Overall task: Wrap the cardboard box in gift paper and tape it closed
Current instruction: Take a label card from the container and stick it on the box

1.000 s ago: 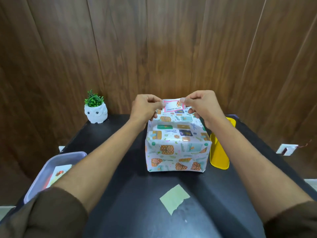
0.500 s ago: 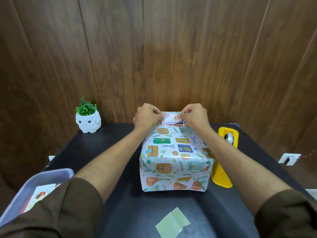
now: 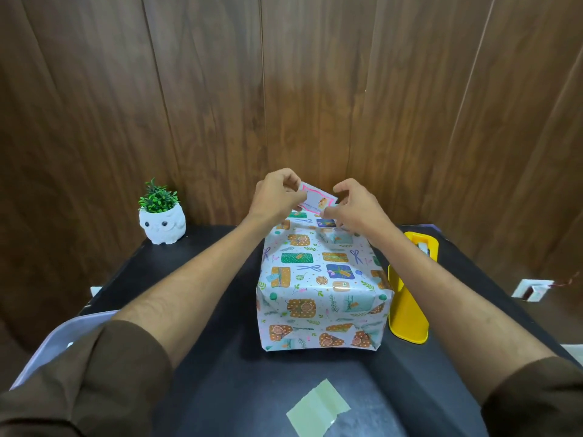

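Fingers of left hand [image 3: 275, 197] and right hand [image 3: 356, 207] pinch pink-bordered paper label [image 3: 316, 201] by its ends above far edge of gift-wrapped cardboard box [image 3: 318, 279]; likely flimsy, grip edges only.

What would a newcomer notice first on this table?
The gift-wrapped box sits mid-table, with the left hand and right hand pinching a pink-bordered card above its far edge. A yellow tape dispenser stands at its right side, and a white owl planter sits at the far left corner.
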